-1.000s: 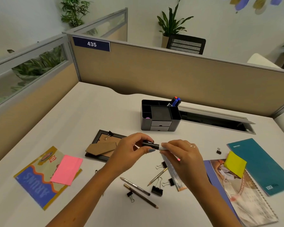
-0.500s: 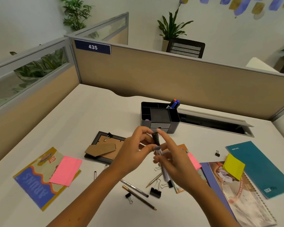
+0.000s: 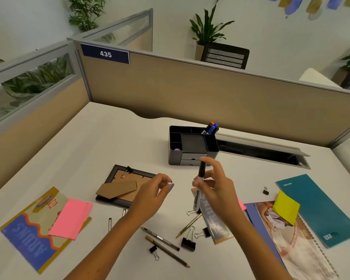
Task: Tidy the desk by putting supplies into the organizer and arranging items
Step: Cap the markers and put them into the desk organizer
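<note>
My right hand (image 3: 216, 188) holds a whiteboard marker (image 3: 198, 185) upright, black cap on top, above the desk in front of the black organizer (image 3: 192, 146). Two markers (image 3: 211, 128), one red-capped and one blue-capped, stand in the organizer's back right compartment. To the marker's left, my left hand (image 3: 154, 194) hovers with its fingers loosely curled and holds nothing. Pencils and pens (image 3: 164, 242) and binder clips (image 3: 188, 242) lie on the desk below my hands.
A picture frame (image 3: 127, 185) lies face down to the left. A booklet (image 3: 30, 235) with a pink sticky pad (image 3: 71, 218) sits at lower left. Magazines (image 3: 289, 239), a yellow sticky pad (image 3: 285, 209) and a teal booklet (image 3: 321, 209) lie right. An open cable slot (image 3: 259, 151) runs behind.
The marker turned from lying sideways between both hands to upright. My left hand let go and drew back to the left; only my right hand holds the marker.
</note>
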Demonstrator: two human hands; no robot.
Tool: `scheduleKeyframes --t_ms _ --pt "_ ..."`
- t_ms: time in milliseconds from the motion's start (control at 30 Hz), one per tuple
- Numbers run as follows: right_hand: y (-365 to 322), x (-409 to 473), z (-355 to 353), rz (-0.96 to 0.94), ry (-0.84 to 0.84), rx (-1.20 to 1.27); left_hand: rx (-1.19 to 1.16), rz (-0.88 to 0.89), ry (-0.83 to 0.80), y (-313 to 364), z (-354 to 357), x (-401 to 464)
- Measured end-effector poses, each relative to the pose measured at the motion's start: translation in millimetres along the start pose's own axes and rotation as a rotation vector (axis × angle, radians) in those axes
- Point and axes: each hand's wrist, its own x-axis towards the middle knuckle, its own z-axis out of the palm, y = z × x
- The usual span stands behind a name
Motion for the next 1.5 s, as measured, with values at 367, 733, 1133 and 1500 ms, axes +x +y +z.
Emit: scheduleKeyframes --t_ms 367,733,1133,1500 --pt "36.3 109.2 -19.7 -0.002 0.323 0.066 0.671 0.06 0.071 -85.8 23.0 54.9" --pt "76.5 226.6 -28.6 -0.019 0.495 -0.022 0.846 -0.031 -0.046 -117.1 41.2 69.8" --pt "129.2 255.6 -4.2 0.111 0.306 -0.486 0.818 -0.078 -0.098 -118.7 40.9 69.3" --pt "131.8 245.3 0.6 0.025 0.36 -0.79 0.834 -0.073 -0.09 -120.1 41.1 69.0"
